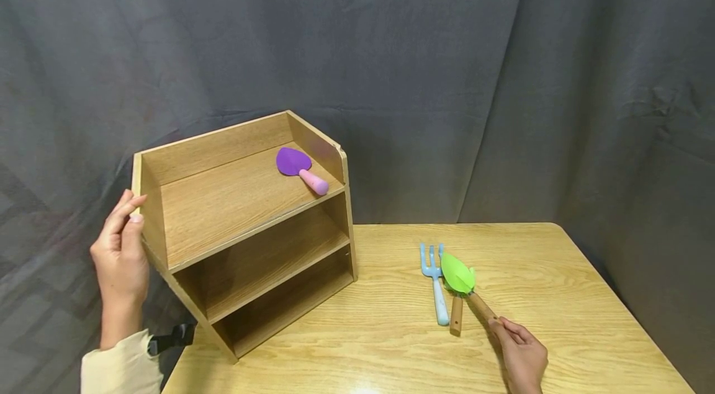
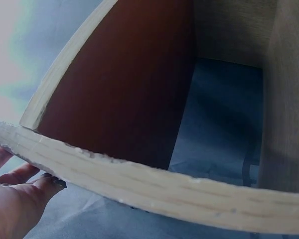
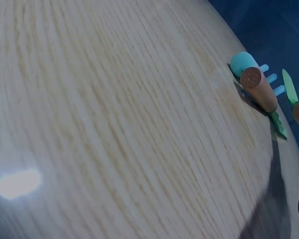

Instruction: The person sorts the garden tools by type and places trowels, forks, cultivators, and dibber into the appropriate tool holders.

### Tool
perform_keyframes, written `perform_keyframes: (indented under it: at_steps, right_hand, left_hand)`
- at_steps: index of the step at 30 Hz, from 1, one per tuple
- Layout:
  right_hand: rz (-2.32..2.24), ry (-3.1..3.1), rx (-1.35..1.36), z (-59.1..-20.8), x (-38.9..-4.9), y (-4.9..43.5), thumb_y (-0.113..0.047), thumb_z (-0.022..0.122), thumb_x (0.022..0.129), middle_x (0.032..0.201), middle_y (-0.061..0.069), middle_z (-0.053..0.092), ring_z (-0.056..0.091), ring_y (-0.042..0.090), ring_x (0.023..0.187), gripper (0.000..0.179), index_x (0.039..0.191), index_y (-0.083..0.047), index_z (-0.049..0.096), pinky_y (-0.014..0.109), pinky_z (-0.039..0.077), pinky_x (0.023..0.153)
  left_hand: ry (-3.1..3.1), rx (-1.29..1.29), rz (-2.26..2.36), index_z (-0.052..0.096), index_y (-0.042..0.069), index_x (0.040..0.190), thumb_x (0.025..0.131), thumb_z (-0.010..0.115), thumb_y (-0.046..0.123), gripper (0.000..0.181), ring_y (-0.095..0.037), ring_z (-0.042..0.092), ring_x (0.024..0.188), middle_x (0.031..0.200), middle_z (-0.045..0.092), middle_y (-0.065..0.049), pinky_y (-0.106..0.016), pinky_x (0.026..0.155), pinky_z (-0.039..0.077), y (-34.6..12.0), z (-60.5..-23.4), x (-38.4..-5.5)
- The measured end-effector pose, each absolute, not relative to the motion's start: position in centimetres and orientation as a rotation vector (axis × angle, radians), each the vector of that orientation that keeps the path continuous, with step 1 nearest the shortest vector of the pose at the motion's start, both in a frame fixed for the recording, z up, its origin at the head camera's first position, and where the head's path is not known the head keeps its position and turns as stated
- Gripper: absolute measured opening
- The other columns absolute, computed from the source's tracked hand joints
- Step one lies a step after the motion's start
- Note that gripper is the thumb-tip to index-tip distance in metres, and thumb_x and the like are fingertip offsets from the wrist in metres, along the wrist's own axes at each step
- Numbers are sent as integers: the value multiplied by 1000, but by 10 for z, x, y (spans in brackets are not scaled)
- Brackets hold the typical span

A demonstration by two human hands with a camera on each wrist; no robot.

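Note:
At the left, my left hand [image 1: 124, 257] grips the outer left side panel of a small wooden shelf [image 1: 262, 226], its fingers at the panel's edge [image 2: 154, 184]. My right hand [image 1: 521, 350] pinches the end of the wooden handle of a green leaf-shaped trowel [image 1: 458, 274]; in the right wrist view this trowel [image 3: 289, 87] is raised off the table. Beneath its blade lies a second wooden-handled tool [image 1: 456, 316], whose green head [image 3: 278, 125] is mostly covered in the head view. A light blue hand fork [image 1: 439, 298] lies beside it.
On the shelf's top board, near its right side, lies a purple trowel [image 1: 294, 162] with a pink handle. The shelf stands on the left part of the wooden table [image 1: 391, 344]. Grey cloth [image 1: 419, 84] hangs behind and around the table.

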State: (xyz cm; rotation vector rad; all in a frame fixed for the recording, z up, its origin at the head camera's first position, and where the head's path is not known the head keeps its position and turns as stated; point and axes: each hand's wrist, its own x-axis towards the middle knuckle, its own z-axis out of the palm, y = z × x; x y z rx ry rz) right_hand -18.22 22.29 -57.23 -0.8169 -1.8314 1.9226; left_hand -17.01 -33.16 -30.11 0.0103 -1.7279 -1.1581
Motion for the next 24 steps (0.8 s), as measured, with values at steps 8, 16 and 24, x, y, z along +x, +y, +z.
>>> perform_keyframes:
  at_steps: [8, 16, 24]
  right_hand:
    - [1969, -1800, -804, -565, -180, 221, -20, 85, 75, 70, -16, 68, 66, -1, 67, 19, 88, -10, 76, 15, 52, 62]
    - [2038, -1719, -731, -557, -179, 217, -13, 83, 76, 73, -9, 71, 68, 3, 69, 18, 90, -5, 76, 19, 53, 65]
    - [2123, -1661, -671, -546, -179, 214, -9, 81, 79, 75, -5, 71, 69, 6, 71, 15, 90, -2, 74, 18, 53, 66]
  left_hand:
    - [-1742, 16, -1157, 65, -1, 122, 98, 48, 9, 32, -17, 47, 129, 138, 54, -12, -25, 106, 32, -332, -302, -172]
    - [-1731, 17, -1156, 66, -2, 122, 97, 47, 8, 32, -17, 47, 129, 138, 53, -13, -26, 106, 32, -331, -302, -171]
    - [-1732, 12, -1152, 65, -2, 122, 97, 47, 8, 32, -17, 47, 129, 138, 53, -14, -26, 106, 32, -331, -302, -170]
